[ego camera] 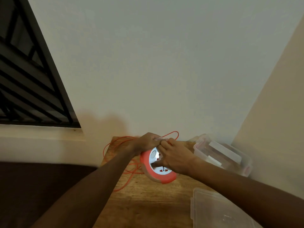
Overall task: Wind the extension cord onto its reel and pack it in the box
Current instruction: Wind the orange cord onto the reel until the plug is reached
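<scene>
1. A small wooden table [148, 203] with a warm, grained top fills the lower centre of the frame, pushed into a corner of smooth, pale painted walls.
2. On it, just right of centre, sits the round extension cord reel [158, 169]: a glossy white disc face with red socket slots and a grey oval button, ringed by a matte orange-red rim. It looks slightly tilted.
3. The thin orange cord [130, 176] lies in loose loops to the left of the reel, spilling over the table's left edge, and one arc rises behind the hands toward the wall.
4. The left hand [145, 141] is curled over the reel's far edge, fingers bent tight around it; whether it also pinches the cord I cannot tell.
5. The right hand [174, 157] lies across the white face, its fingertips meeting those of the left hand at the far rim and closed on a strand of cord there.
6. At the right edge of the table stands a clear rectangular plastic box [222, 155], open, with rounded corners and reddish clips.
7. Its translucent flat lid [218, 209] lies at the lower right, apart from the box.
8. A dark barred window [31, 79] occupies the upper left.
</scene>
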A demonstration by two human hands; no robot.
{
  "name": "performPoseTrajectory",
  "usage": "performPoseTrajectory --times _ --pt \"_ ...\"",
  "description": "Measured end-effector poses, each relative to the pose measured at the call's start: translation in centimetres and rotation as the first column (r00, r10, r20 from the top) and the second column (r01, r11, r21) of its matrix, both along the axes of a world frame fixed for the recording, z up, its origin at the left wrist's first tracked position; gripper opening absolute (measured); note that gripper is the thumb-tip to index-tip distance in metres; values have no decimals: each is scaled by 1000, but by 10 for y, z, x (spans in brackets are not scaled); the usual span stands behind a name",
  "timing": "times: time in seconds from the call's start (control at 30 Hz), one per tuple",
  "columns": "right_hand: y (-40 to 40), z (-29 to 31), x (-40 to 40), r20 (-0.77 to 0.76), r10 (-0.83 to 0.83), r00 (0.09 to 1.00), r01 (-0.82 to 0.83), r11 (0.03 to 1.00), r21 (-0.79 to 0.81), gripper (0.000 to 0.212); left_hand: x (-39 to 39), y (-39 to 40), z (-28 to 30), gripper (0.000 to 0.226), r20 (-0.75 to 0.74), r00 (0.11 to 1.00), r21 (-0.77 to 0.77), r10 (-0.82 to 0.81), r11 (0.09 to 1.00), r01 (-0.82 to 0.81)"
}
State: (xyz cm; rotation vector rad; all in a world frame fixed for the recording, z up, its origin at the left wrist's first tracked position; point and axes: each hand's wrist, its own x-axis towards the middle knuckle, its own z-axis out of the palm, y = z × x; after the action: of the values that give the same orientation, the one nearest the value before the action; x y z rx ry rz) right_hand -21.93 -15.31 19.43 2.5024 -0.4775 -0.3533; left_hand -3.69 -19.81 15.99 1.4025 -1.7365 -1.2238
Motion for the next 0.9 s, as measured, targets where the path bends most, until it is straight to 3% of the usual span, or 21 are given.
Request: performPoseTrajectory --times 0.1,0.2,0.33,0.4,0.47,0.53,0.6,0.7,0.8,0.9 --pt "-3 2 -4 -29 6 1000 -6 1000 1 64 1 6 -10 35 -43 998 46 37 998 -35" --pt "-6 -3 -6 -19 -22 1000 21 1000 -9 65 1 9 -17 59 -117 989 109 87 991 -75" --pt "-11 -11 -3 207 -245 947 235 969 69 67 -3 11 -21 58 -299 927 113 226 973 -200" --pt "-15 -16 0 414 -388 823 355 921 158 66 -10 14 -19 48 -394 861 117 321 947 -300" --pt "-15 -19 5 595 -548 588 458 832 314 66 -18 19 -17 40 -470 795 120 383 920 -372" --pt "-15 -21 9 672 -662 331 466 734 494 62 -23 23 -17 39 -519 741 146 425 899 -413" --pt "-14 -26 9 680 -685 262 443 711 545 59 -25 26 -20 35 -520 727 139 449 884 -447" --pt "-10 -31 5 644 -680 350 459 724 515 66 -25 29 -25 23 -529 716 132 455 878 -461" --pt "-5 -26 3 656 -526 542 462 838 290 57 -23 27 -28 19 -556 679 195 479 869 -454" --pt "-3 -19 1 566 -330 756 288 943 165 52 -19 26 -28 20 -525 730 167 439 893 -417"
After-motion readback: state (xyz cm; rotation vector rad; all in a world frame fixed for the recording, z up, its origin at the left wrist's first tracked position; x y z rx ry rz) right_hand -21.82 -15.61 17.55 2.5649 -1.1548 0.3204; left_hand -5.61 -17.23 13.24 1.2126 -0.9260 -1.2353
